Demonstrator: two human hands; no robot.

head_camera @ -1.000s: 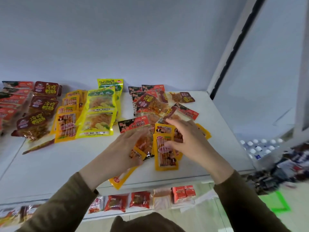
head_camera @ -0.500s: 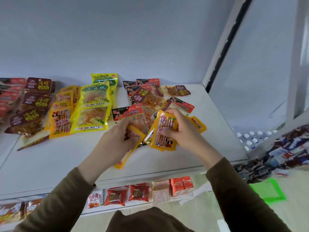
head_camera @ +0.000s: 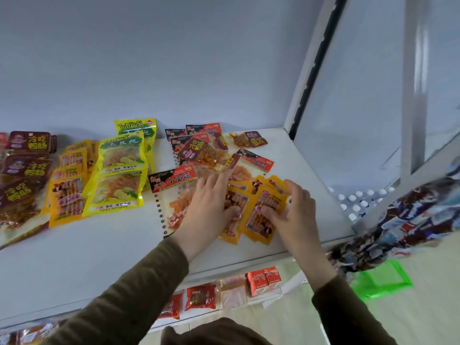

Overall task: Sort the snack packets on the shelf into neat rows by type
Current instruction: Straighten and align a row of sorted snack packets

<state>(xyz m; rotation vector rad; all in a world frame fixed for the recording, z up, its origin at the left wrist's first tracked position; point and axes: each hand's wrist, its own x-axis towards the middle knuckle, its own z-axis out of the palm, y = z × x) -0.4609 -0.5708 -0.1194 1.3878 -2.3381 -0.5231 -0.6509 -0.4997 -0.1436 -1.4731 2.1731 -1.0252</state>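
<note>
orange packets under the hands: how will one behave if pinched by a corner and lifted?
Likely floppy: the orange packet under the right hand is a thin flat pouch. Probably light for its size. Its glossy film may slide over the overlapping packet beneath the left hand.
</note>
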